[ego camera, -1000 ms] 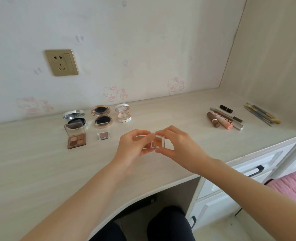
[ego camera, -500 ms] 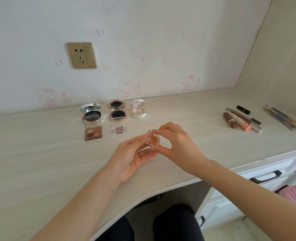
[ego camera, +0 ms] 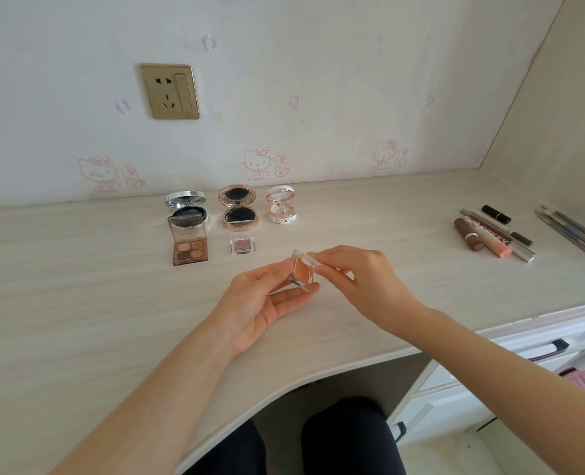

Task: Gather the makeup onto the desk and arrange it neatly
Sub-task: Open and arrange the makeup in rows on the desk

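A small clear square eyeshadow case with an orange pan (ego camera: 302, 271) is held above the pale wooden desk (ego camera: 78, 303), tilted on edge. My left hand (ego camera: 263, 303) is palm up and pinches the case's left and lower edges. My right hand (ego camera: 359, 279) pinches its upper right corner with thumb and forefinger. Behind them, open on the desk, stand a brown four-pan palette (ego camera: 190, 243), a silver compact (ego camera: 186, 205), a rose-gold compact (ego camera: 239, 209), a small white floral compact (ego camera: 282, 209) and a clear glitter eyeshadow (ego camera: 242, 245).
Lipsticks and tubes (ego camera: 490, 236) and several brushes (ego camera: 574, 234) lie at the desk's right end. A wall socket (ego camera: 170, 91) sits on the wall. White drawers (ego camera: 524, 351) stand under the desk at right; my knees (ego camera: 318, 440) are under the curved front edge.
Both hands turned the orange eyeshadow case from lying flat between them to standing tilted on edge, and my left palm rolled upward. The camera view shifted; the other makeup has not moved.
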